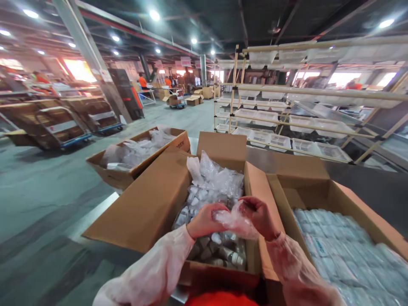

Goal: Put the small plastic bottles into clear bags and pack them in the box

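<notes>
Above the middle cardboard box (223, 146), a crumpled clear plastic bag (234, 220) is stretched between my two hands. My left hand (207, 219) grips its left end, with thumb and fingers closed. At the other side, my right hand (259, 214) pinches the upper right part of the bag. Whether anything is inside the plastic is too blurred to tell. Below my hands, small bottles (234, 256) with white caps lie loose in the box. Toward the box's far end rests more crumpled clear plastic (219, 172).
To the right, an open carton (301, 191) holds rows of plastic-wrapped items (344, 246). At the left, another carton (127, 180) contains wrapped pieces. A rack (234, 102) with clear bins stands beyond. Loaded carts (63, 123) and distant people are at the back left.
</notes>
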Action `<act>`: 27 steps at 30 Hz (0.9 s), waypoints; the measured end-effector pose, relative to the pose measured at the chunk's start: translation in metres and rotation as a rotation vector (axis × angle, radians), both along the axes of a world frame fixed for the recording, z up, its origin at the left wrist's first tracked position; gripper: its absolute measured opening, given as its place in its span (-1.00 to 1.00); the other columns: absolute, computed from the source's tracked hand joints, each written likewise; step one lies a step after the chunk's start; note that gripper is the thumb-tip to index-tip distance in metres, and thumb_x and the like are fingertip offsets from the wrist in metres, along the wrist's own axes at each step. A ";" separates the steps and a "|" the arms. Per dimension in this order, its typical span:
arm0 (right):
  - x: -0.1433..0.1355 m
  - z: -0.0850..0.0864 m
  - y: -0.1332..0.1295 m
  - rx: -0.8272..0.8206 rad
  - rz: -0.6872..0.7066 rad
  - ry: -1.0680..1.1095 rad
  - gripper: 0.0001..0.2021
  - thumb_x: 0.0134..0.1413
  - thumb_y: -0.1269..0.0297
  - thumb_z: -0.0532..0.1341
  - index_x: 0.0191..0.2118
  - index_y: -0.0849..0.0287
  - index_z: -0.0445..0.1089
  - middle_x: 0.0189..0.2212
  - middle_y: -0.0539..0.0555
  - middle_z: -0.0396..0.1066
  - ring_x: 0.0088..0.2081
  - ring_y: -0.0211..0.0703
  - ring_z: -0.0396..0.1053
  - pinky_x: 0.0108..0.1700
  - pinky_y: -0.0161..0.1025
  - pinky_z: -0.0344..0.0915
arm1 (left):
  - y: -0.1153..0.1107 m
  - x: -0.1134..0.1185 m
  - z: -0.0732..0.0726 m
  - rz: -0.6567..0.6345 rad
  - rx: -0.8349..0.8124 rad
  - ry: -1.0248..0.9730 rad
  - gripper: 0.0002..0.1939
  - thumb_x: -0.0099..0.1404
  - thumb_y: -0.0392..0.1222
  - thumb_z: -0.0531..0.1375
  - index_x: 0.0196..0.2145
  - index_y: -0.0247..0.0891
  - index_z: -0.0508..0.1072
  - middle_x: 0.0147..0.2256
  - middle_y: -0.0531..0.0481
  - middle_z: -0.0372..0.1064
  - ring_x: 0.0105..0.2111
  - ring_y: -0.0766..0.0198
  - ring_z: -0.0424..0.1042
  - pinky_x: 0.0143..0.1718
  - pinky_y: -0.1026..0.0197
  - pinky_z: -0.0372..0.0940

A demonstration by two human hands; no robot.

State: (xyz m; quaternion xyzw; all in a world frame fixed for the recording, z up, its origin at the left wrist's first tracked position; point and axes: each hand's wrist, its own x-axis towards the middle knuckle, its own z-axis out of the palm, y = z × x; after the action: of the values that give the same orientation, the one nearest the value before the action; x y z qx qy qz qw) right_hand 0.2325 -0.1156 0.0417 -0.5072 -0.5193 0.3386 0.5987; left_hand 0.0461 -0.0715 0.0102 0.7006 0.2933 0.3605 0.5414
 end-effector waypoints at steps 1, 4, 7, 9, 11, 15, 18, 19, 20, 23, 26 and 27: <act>-0.002 0.001 0.002 -0.027 0.040 0.018 -0.64 -0.36 0.01 0.41 -0.46 0.20 0.50 -0.60 0.04 0.45 -0.59 -0.26 0.30 -0.55 -0.31 0.28 | 0.000 0.001 0.002 0.016 0.046 0.043 -0.66 -0.22 -0.30 0.38 -0.38 -0.35 0.55 -0.47 0.02 0.43 -0.47 0.33 0.29 -0.42 0.31 0.15; 0.001 -0.001 0.003 -0.079 0.106 0.113 -0.57 -0.30 -0.05 0.40 -0.36 0.20 0.49 -0.60 0.03 0.43 -0.59 -0.28 0.28 -0.51 -0.30 0.28 | 0.000 0.008 0.000 0.074 0.011 0.031 -0.84 -0.15 -0.25 0.33 -0.52 -0.34 0.52 -0.58 0.07 0.35 -0.54 0.38 0.22 -0.49 0.33 0.08; 0.015 -0.008 -0.004 -0.006 0.264 0.196 -0.32 -0.33 -0.20 0.37 -0.06 0.11 0.42 -0.35 0.11 0.49 -0.37 -0.17 0.41 -0.27 -0.20 0.36 | 0.003 0.016 -0.009 0.167 -0.218 -0.178 -0.70 -0.11 -0.02 0.33 -0.63 -0.32 0.39 -0.68 0.14 0.18 -0.63 0.45 0.08 -0.57 0.34 -0.02; 0.020 -0.013 -0.011 0.025 0.386 0.114 -0.14 -0.52 -0.25 0.41 0.02 0.06 0.37 -0.19 0.15 0.46 -0.21 -0.06 0.41 -0.20 -0.14 0.36 | 0.005 0.019 -0.012 0.231 -0.325 -0.307 -0.55 -0.10 0.17 0.30 -0.63 -0.29 0.31 -0.68 0.17 0.12 -0.65 0.47 0.02 -0.59 0.34 -0.05; 0.018 -0.017 -0.018 0.012 0.361 -0.061 -0.28 -0.49 -0.22 0.41 -0.12 0.10 0.46 -0.26 0.14 0.47 -0.27 -0.04 0.40 -0.30 -0.17 0.35 | 0.005 0.021 -0.009 0.246 -0.334 -0.359 -0.50 -0.11 0.25 0.29 -0.59 -0.29 0.31 -0.66 0.18 0.11 -0.64 0.47 0.01 -0.58 0.34 -0.04; 0.007 -0.024 -0.022 0.130 0.080 -0.295 -0.60 -0.06 -0.05 0.26 -0.65 0.16 0.36 -0.56 0.05 0.34 -0.48 -0.20 0.26 -0.43 -0.26 0.25 | 0.000 0.023 0.001 0.149 -0.249 -0.269 -0.50 -0.13 0.22 0.33 -0.53 -0.33 0.41 -0.62 0.14 0.18 -0.59 0.45 0.07 -0.54 0.32 0.00; 0.001 -0.027 -0.020 0.221 0.057 -0.448 -0.52 -0.06 0.05 0.28 -0.79 0.18 0.16 -0.70 -0.05 0.14 -0.61 -0.33 0.09 -0.55 -0.34 0.08 | -0.006 0.028 0.004 0.146 -0.150 -0.217 -0.52 -0.10 0.21 0.31 -0.64 -0.32 0.37 -0.66 0.13 0.16 -0.60 0.43 0.06 -0.54 0.31 0.00; 0.000 -0.029 -0.019 0.209 0.077 -0.458 -0.52 -0.11 0.08 0.31 -0.80 0.19 0.16 -0.73 -0.07 0.11 -0.63 -0.36 0.05 -0.57 -0.34 0.03 | -0.008 0.030 0.003 0.157 -0.112 -0.227 -0.52 -0.09 0.20 0.31 -0.66 -0.31 0.35 -0.65 0.12 0.17 -0.59 0.42 0.08 -0.54 0.30 0.01; 0.001 -0.029 -0.018 0.188 0.083 -0.437 -0.54 -0.18 0.10 0.36 -0.81 0.19 0.18 -0.75 -0.09 0.10 -0.65 -0.38 0.03 -0.58 -0.35 0.01 | -0.009 0.032 0.003 0.175 -0.081 -0.245 -0.53 -0.08 0.19 0.31 -0.68 -0.31 0.35 -0.65 0.10 0.19 -0.58 0.41 0.10 -0.53 0.29 0.03; 0.010 -0.026 -0.017 0.153 -0.031 -0.277 -0.60 -0.26 0.05 0.39 -0.77 0.19 0.28 -0.77 -0.07 0.19 -0.65 -0.36 0.08 -0.58 -0.33 0.06 | -0.009 0.035 0.002 0.237 -0.072 -0.283 -0.52 -0.04 0.19 0.29 -0.71 -0.29 0.32 -0.68 0.10 0.18 -0.62 0.42 0.09 -0.56 0.29 0.01; 0.028 -0.012 -0.019 0.216 -0.226 -0.048 -0.59 -0.10 -0.09 0.28 -0.63 0.18 0.40 -0.68 -0.01 0.33 -0.60 -0.29 0.23 -0.50 -0.28 0.22 | -0.003 0.032 0.003 0.332 -0.165 -0.328 -0.50 -0.05 0.24 0.29 -0.66 -0.29 0.33 -0.74 0.18 0.07 -0.68 0.47 -0.02 -0.62 0.31 -0.10; 0.033 -0.006 -0.020 0.261 -0.271 0.078 -0.60 -0.11 -0.12 0.28 -0.56 0.16 0.44 -0.63 0.00 0.38 -0.57 -0.25 0.29 -0.44 -0.24 0.29 | -0.001 0.031 0.004 0.355 -0.200 -0.355 -0.50 -0.09 0.24 0.31 -0.64 -0.30 0.35 -0.74 0.19 0.06 -0.69 0.48 -0.02 -0.63 0.32 -0.11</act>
State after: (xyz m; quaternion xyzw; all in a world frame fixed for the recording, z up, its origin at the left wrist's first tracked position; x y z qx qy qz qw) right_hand 0.2659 -0.1356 0.0357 -0.4771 -0.4623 0.2040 0.7190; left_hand 0.0768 -0.0722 0.0141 0.5073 0.3462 0.5361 0.5792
